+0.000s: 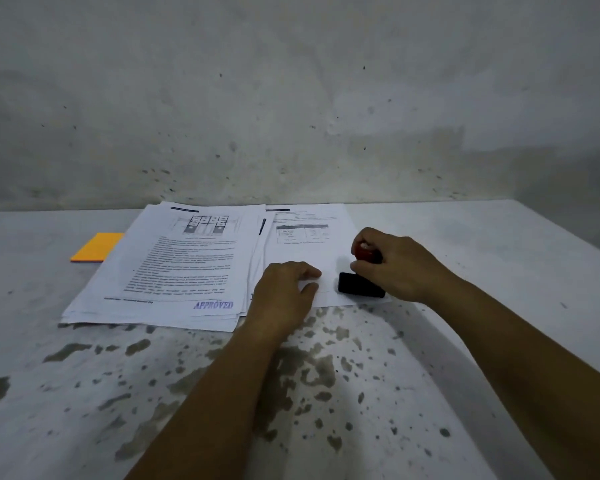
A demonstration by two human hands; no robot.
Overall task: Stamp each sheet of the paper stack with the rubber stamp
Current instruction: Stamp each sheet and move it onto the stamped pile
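So this looks like it's somewhere in the middle, or maybe late, honestly hard to call. Left of centre in the frame there's a fanned pile of printed white sheets point(174, 268), and the top one carries a blue-purple "APPROVED" mark point(213, 304) in its lower right corner, so I'd say that pile is the done one. How many sheets sit in it I can't count, the edges just fan out along the bottom.

Right of that pile, around the middle of the frame, lies the white sheet with a small printed table at its top point(305, 244). Whether it's a single page or a few stacked, I can't tell from here. My guess is it's getting its mark right now, so what's left is at least this one.

The rubber stamp with a black block base and a reddish round knob point(361, 284) stands on the lower right part of that sheet, base down flat on the paper. The right hand point(392, 265) is curled around the knob from above, fingers wrapped tight, most of the knob hidden. The left hand point(284, 289) lies palm down on the sheet's lower left edge just beside the stamp, fingers together and slightly bent, pinning the paper.

An orange pad point(96, 247) peeks out at centre left, partly under the pile, all on a mottled grey table point(326, 393)
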